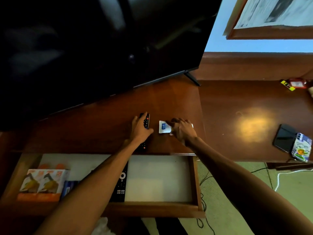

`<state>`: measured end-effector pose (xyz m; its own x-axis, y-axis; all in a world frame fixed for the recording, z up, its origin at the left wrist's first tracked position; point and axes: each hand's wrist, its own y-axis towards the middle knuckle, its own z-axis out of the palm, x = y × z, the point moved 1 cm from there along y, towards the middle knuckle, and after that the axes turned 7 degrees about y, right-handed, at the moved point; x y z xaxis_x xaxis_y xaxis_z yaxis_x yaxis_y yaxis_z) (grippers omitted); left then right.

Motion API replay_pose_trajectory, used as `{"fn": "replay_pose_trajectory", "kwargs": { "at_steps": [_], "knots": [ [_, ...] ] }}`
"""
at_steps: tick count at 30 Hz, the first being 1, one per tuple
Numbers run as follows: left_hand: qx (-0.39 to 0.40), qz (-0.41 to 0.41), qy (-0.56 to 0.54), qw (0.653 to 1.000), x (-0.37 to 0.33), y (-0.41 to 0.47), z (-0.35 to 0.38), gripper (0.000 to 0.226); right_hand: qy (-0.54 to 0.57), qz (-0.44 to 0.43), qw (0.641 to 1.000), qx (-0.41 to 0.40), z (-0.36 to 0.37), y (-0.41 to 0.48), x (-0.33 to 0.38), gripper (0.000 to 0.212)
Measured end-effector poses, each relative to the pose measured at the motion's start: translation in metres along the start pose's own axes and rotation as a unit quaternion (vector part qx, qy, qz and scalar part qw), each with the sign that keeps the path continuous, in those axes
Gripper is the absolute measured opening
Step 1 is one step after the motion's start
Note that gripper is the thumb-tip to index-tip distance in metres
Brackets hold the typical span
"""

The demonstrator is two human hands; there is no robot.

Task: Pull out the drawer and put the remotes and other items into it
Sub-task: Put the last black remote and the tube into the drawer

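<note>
The wooden drawer (194, 184) stands pulled out below the cabinet top. Inside it lie a black remote (121, 185), partly hidden by my left arm, orange-and-white boxes (42, 183) at the left and a blue item (69, 187) beside them. On the cabinet top, my left hand (139, 128) wraps over a black remote (146, 122) with a red button. Another dark remote end (143, 147) shows under my left wrist. My right hand (182, 129) rests fingers-down on a white packet with a blue label (163, 127), pinching its right side.
A large black TV (101, 48) on a stand foot (192, 78) looms over the back of the cabinet top. On the desk to the right lie a dark phone (284, 137), a patterned case (301, 148) and small red and yellow items (293, 84). Cables (271, 177) trail on the carpet.
</note>
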<state>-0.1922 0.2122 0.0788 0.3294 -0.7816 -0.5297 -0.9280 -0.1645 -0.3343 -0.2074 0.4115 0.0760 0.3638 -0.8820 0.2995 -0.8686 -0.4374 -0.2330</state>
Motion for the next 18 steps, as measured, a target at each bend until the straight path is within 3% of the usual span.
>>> {"fn": "replay_pose_trajectory", "kwargs": {
  "at_steps": [10,18],
  "knots": [
    [-0.014,0.100,-0.031,0.994,0.073,-0.082,-0.027,0.084,0.091,0.019,0.995,-0.042,0.015,-0.064,0.069,0.061],
    [0.043,0.204,0.018,0.978,0.137,-0.151,-0.012,0.083,0.119,0.058,0.991,0.028,0.066,-0.119,0.110,0.064]
  ]
}}
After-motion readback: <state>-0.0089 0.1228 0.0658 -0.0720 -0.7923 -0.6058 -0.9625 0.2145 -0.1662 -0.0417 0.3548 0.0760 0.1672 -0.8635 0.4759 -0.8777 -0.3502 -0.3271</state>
